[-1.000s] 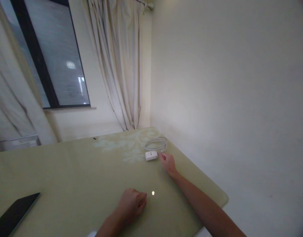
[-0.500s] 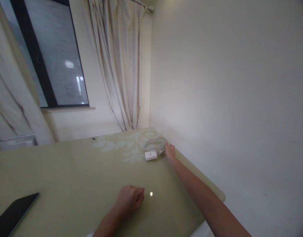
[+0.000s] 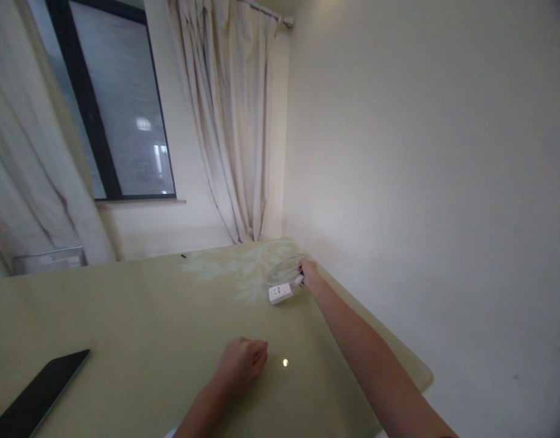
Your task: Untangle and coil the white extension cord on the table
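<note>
A small white power strip (image 3: 280, 292) lies near the far right corner of the pale green table (image 3: 138, 322), with its white cord (image 3: 284, 269) coiled behind it. My right hand (image 3: 309, 272) reaches out to the cord at the strip's right end, and its fingers are closed round the cord there. The strip's right end looks tilted slightly upward. My left hand (image 3: 241, 362) rests on the table close to me, loosely curled, with nothing visible in it.
A dark tablet (image 3: 36, 398) lies at the table's near left. A white wall runs along the right edge of the table. A window (image 3: 120, 128) with pale curtains (image 3: 234, 121) stands behind the far edge. A bright light spot (image 3: 285, 363) reflects beside my left hand.
My right hand moved from just behind the strip out to the cord and closed on it. The strip's right end has shifted slightly. My left hand stayed put.
</note>
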The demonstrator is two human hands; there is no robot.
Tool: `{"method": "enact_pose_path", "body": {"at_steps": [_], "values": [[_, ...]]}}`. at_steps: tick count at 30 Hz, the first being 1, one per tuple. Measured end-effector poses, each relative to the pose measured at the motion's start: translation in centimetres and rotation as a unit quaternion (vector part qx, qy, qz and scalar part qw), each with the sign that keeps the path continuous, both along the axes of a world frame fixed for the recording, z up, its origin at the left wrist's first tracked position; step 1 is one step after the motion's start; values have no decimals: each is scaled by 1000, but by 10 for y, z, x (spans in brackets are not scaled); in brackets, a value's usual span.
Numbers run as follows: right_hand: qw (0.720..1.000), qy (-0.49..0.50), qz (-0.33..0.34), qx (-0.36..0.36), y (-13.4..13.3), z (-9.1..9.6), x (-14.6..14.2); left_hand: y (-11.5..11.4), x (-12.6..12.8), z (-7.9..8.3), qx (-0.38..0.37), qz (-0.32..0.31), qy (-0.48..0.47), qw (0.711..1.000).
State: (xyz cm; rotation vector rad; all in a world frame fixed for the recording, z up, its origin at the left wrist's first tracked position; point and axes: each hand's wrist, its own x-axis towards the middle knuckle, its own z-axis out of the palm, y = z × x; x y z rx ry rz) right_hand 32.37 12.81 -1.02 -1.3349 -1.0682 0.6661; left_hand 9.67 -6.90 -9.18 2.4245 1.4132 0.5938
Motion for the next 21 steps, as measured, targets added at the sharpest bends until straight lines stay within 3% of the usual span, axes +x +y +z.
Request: {"method": "enact_pose_path", "body": {"at_steps": [3, 6, 10, 13, 15, 19, 21], "values": [[998, 21, 55, 3, -11, 20, -30, 1, -1, -2, 2, 2, -7, 1000], [991, 31, 111, 64, -30, 45, -59, 0, -5, -4, 7, 20, -9, 1000], [973, 55, 164, 153, -64, 78, -83, -6, -19, 6, 93, 126, -129, 979], [954, 111, 208, 185, -85, 93, -89, -3, -30, 26, 128, 220, -314, 915], [943, 151, 235, 180, -96, 99, -90, 7, -33, 45, 85, 241, -434, 864], [933, 166, 270, 170, -107, 106, -89, 37, -29, 84, -61, 152, -599, 784], [931, 144, 289, 169, -106, 107, -86, 47, -25, 103, -77, 123, -672, 726]]}}
